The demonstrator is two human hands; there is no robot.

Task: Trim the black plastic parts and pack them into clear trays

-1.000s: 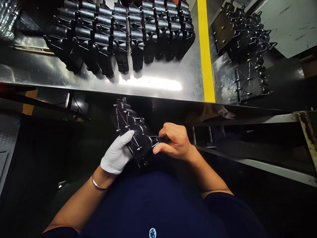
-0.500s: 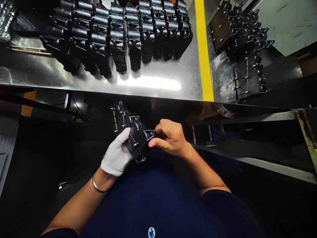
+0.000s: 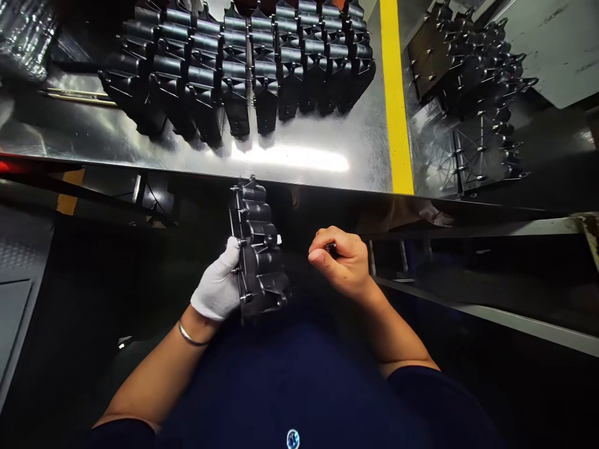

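Note:
A black ribbed plastic part (image 3: 262, 249) is held in front of my body, below the table edge. My left hand (image 3: 219, 284), in a white glove, grips it by its left side, thumb on the near face and a fingertip showing at the far side. My bare right hand (image 3: 340, 259) is apart from the part, to its right. Its thumb and fingers are curled together, with small dark things visible inside the curl; I cannot make out what they are.
Rows of similar black parts (image 3: 236, 81) stand on the metal table (image 3: 318, 146). A yellow stripe (image 3: 397, 93) crosses it. More black parts (image 3: 477, 149) are stacked right of the stripe. Clear plastic wrapping (image 3: 25, 37) lies top left. A metal frame (image 3: 515, 324) runs lower right.
The black part has turned more upright, its ribbed side now facing up. My right hand has come off the part's end and moved right, its fingers closing. The view has shifted slightly.

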